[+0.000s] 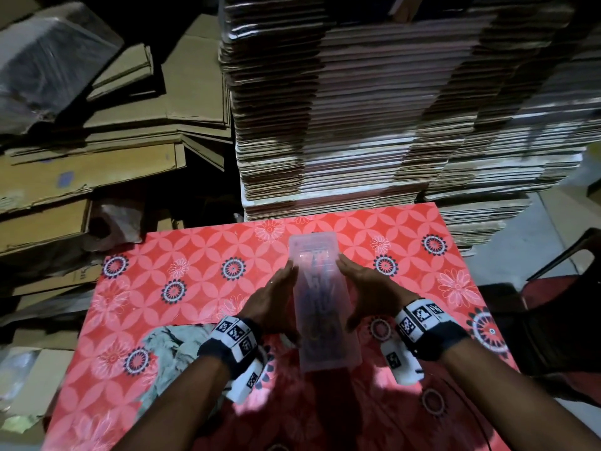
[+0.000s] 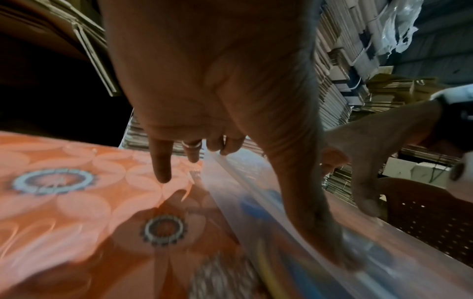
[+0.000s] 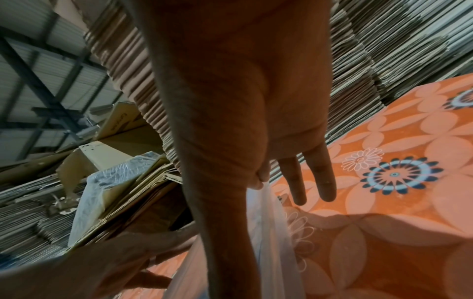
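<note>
While a long clear box [image 1: 322, 288] lies lengthwise at the middle of the desk [image 1: 201, 320], bare red flowered cloth spreads wide on both sides of it. Its far end stops short of the desk's far edge, with a strip of cloth between. Its near end points at the person. Whether the box rests flat or is raised at the near end cannot be told.

The left grip [image 1: 276, 297] is released, with straight fingers [image 2: 162, 161] laid along the box's left long side. In the left wrist view two fingers sit at the box's edge, two more point at the cloth just beside it, and the thumb lies along the lid. The right grip [image 1: 364, 294] mirrors it on the right long side: fingers straight, palm turned inward, thumb low near the box wall. Neither wraps round the box; they flank it and touch its sides. Blurred coloured shapes show through the plastic; what they are cannot be told.

A crumpled pale rag [image 1: 175, 346] lies on the desk near the left wrist. Behind the far edge rises a tall stack [image 1: 357, 125] of flat cardboard sheets, close to the desk. To the left, loose flattened cartons [image 1: 97, 157] lean in heaps against the desk's side. A dark chair [image 1: 569, 288] stands off the right edge.
</note>
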Demonstrator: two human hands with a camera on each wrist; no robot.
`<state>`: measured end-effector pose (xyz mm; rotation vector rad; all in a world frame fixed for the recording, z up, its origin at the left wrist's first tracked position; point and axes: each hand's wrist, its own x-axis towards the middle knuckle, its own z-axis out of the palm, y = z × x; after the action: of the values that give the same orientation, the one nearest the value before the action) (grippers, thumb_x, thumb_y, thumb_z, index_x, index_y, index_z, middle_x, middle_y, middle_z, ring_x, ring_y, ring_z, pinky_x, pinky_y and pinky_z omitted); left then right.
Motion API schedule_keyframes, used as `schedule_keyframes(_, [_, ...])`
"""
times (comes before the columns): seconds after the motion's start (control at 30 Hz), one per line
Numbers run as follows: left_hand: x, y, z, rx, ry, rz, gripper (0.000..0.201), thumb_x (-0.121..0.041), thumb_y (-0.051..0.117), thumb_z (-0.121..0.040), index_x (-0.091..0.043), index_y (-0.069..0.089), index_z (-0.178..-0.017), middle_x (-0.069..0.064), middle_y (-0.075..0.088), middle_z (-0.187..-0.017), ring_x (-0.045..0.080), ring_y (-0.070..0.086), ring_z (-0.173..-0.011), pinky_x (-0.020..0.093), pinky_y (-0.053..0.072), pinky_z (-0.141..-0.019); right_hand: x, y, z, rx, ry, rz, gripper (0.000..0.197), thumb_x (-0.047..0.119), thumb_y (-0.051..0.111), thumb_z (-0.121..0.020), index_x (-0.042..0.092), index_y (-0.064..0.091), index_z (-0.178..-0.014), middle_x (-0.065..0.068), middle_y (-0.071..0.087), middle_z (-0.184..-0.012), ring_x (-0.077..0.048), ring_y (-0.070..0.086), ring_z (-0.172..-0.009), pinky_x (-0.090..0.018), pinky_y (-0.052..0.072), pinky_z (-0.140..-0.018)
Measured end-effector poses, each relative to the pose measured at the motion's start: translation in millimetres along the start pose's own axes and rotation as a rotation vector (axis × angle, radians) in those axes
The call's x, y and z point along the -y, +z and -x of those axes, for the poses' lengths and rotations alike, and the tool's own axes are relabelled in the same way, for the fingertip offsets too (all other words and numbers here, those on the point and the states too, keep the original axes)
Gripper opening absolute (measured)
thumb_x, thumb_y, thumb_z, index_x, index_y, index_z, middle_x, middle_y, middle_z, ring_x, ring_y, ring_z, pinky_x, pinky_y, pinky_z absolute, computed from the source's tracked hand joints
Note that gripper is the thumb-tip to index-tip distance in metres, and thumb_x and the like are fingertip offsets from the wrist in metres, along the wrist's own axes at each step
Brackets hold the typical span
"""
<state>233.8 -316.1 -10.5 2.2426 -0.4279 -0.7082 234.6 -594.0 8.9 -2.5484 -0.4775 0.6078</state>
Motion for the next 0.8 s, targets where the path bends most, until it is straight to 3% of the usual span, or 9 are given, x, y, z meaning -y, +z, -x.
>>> schedule_keyframes(0.07, [-11.8,-0.9,3.9,0.015,-0.017,0.001,0.164,-0.055,0.093,-0.042,-0.020,-0.008,-0.166,0.000,0.008,-0.174,0.023,0.010,-0.160,0.048,0.018,-0.130,1.4,0.3,-0.5,-0.008,0.004,0.020,0.150,0.031,0.103,-0.054,0.001,0.005,-0.163,-0.003,0.000,-0.169,-0.019,0.014,-0.156,-0.017,0.013,-0.123])
schedule_keyframes(0.17, [-19.8,0.2,6.7,0.023,0.015,-0.096,0.162,-0.076,0.070,-0.031,-0.020,0.001,-0.167,0.002,0.011,-0.174,0.025,0.016,-0.159,0.038,0.018,-0.128,8.1,-3.4,-2.5,0.077,0.086,0.063,0.151,0.040,0.100,-0.058,0.010,-0.002,-0.165,-0.003,-0.008,-0.173,-0.026,0.021,-0.158,-0.032,0.023,-0.127])
schedule_keyframes(0.23, [-6.6,3.2,-0.6,0.057,0.031,-0.085,0.166,-0.075,0.087,-0.038,-0.025,-0.006,-0.166,-0.004,0.000,-0.174,0.022,0.007,-0.159,0.036,0.014,-0.129,12.0,-6.0,0.5,0.090,0.122,0.029,0.151,0.044,0.099,-0.058,0.020,-0.004,-0.166,0.006,-0.010,-0.172,-0.024,0.020,-0.158,-0.037,0.027,-0.127])
schedule_keyframes(0.3, [-8.7,-0.4,-1.9,0.101,-0.036,-0.162,0.164,-0.059,0.099,-0.047,-0.026,-0.010,-0.166,-0.003,-0.007,-0.174,0.022,0.005,-0.160,0.042,0.019,-0.130,11.4,-4.9,3.8,0.067,0.123,0.020,0.152,0.046,0.099,-0.057,0.024,-0.004,-0.166,0.011,-0.010,-0.172,-0.022,0.018,-0.159,-0.037,0.026,-0.127])
schedule_keyframes(0.37, [-7.3,4.4,0.1,-0.010,-0.048,-0.326,0.158,-0.048,0.100,-0.053,-0.025,-0.007,-0.167,-0.003,-0.009,-0.174,0.020,0.003,-0.160,0.040,0.022,-0.129,13.2,-3.5,10.0,0.061,0.134,0.019,0.148,0.045,0.099,-0.060,0.021,-0.002,-0.166,0.007,-0.007,-0.173,-0.021,0.016,-0.159,-0.034,0.023,-0.128])
schedule_keyframes(0.53, [3.1,24.7,25.7,-0.073,0.076,-0.200,0.146,-0.040,0.103,-0.050,-0.023,0.014,-0.165,-0.002,0.016,-0.172,0.020,0.018,-0.158,0.044,0.027,-0.128,17.4,21.2,34.6,0.011,0.135,-0.017,0.145,0.038,0.099,-0.063,0.011,0.002,-0.166,-0.003,-0.001,-0.174,-0.018,0.009,-0.160,-0.024,0.011,-0.127])
schedule_keyframes(0.67, [2.9,35.7,40.8,-0.132,0.098,-0.079,0.140,-0.019,0.103,-0.055,-0.020,0.013,-0.163,0.002,0.024,-0.169,0.023,0.027,-0.155,0.046,0.035,-0.124,19.8,33.3,47.8,-0.017,0.189,-0.104,0.141,0.026,0.103,-0.053,0.026,0.018,-0.166,0.005,0.027,-0.170,-0.016,0.033,-0.153,-0.032,0.031,-0.124])
schedule_keyframes(0.73, [1.2,36.0,41.7,-0.129,0.138,-0.106,0.144,-0.016,0.102,-0.055,-0.033,0.008,-0.162,0.007,0.032,-0.167,0.030,0.040,-0.149,0.052,0.045,-0.116,19.1,34.7,47.9,-0.003,0.205,-0.113,0.143,0.025,0.104,-0.051,0.027,0.018,-0.166,0.005,0.033,-0.168,-0.017,0.037,-0.150,-0.030,0.033,-0.122])
schedule_keyframes(0.8, [1.8,37.0,40.6,-0.155,0.179,-0.143,0.153,-0.018,0.103,-0.053,-0.048,-0.003,-0.159,0.017,0.037,-0.164,0.043,0.050,-0.141,0.061,0.048,-0.109,18.3,38.5,48.6,0.051,0.232,-0.096,0.150,0.026,0.105,-0.050,0.024,0.011,-0.167,0.002,0.027,-0.170,-0.018,0.033,-0.152,-0.025,0.030,-0.122])
